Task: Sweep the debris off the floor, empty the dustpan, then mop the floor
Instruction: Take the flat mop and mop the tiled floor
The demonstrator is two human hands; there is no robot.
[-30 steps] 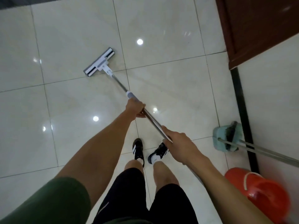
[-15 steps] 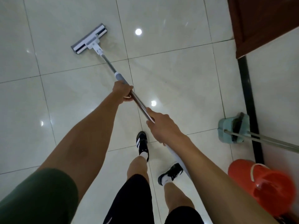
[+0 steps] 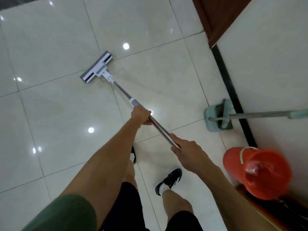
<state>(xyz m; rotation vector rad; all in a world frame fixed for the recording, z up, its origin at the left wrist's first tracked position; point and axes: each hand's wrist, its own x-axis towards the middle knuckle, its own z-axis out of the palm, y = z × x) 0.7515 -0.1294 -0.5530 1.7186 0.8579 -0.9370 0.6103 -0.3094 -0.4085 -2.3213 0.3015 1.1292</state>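
Observation:
A flat mop with a white and grey head lies on the glossy cream tile floor, ahead and slightly left of me. Its metal handle runs back toward my body. My left hand grips the handle just below a grey collar. My right hand grips the handle lower down, nearer my waist. The handle's near end is hidden behind my right hand and forearm. A pale green dustpan with a broom leans at the right wall.
An orange bucket stands at the right beside the wall. A black skirting strip runs along the white wall. A dark brown door is at the upper right. My feet in black shoes stand on the tiles.
The mop head has been pulled back toward me and to the right across the tiles. Both hands kept their grip on the handle, and my right foot has stepped.

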